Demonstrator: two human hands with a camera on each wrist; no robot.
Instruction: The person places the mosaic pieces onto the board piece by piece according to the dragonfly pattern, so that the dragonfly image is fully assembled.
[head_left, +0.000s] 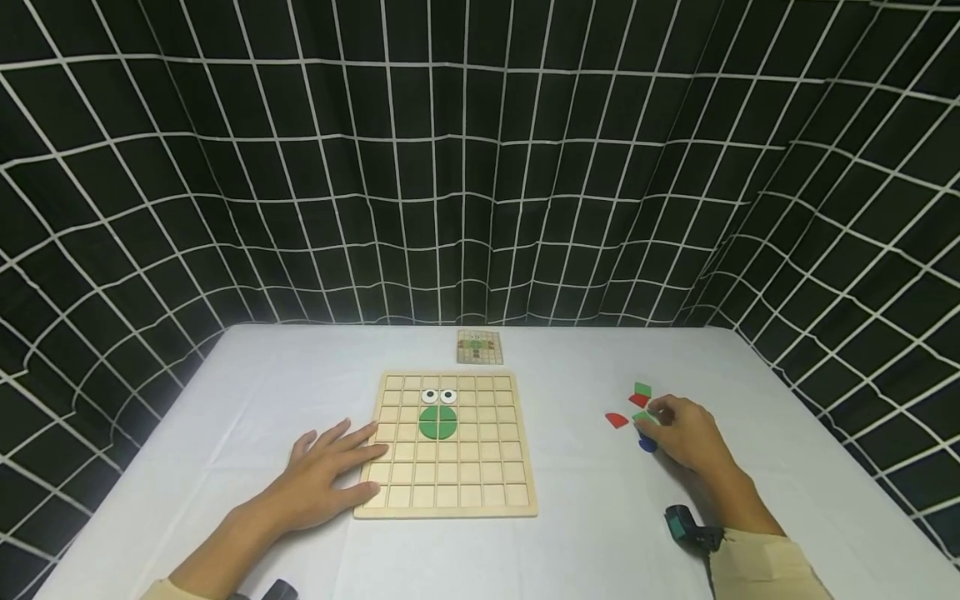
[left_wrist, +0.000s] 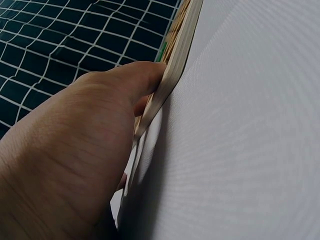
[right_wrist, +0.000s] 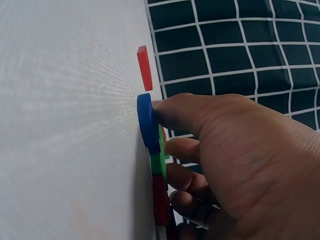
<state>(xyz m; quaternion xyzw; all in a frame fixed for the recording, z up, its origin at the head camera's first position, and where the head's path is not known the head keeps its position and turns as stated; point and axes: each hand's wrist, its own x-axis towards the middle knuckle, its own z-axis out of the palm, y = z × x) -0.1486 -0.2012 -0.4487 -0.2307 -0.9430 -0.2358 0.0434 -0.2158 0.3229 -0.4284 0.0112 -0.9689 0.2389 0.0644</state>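
Note:
A wooden grid board (head_left: 480,475) lies flat on the table. My left hand (head_left: 322,479) rests spread on its left edge, thumb (left_wrist: 145,77) at the rim. On the board, several green quarter-round pieces (head_left: 429,428) form a disc under two round eye pieces (head_left: 448,396). To the right of the board, my right hand (head_left: 686,433) bends over a small group of loose pieces. Its thumb and forefinger pinch a green piece (head_left: 642,417). Close by the thumb is a blue piece (right_wrist: 145,120), and a red piece (right_wrist: 160,200) lies under the other fingers.
Behind the board lies a small pattern card (head_left: 480,347). A red quarter piece (head_left: 617,420) sits left of the group, and another green piece (head_left: 642,389) at its far end. A black curtain with white grid lines (head_left: 465,208) hangs around the white table (head_left: 270,383).

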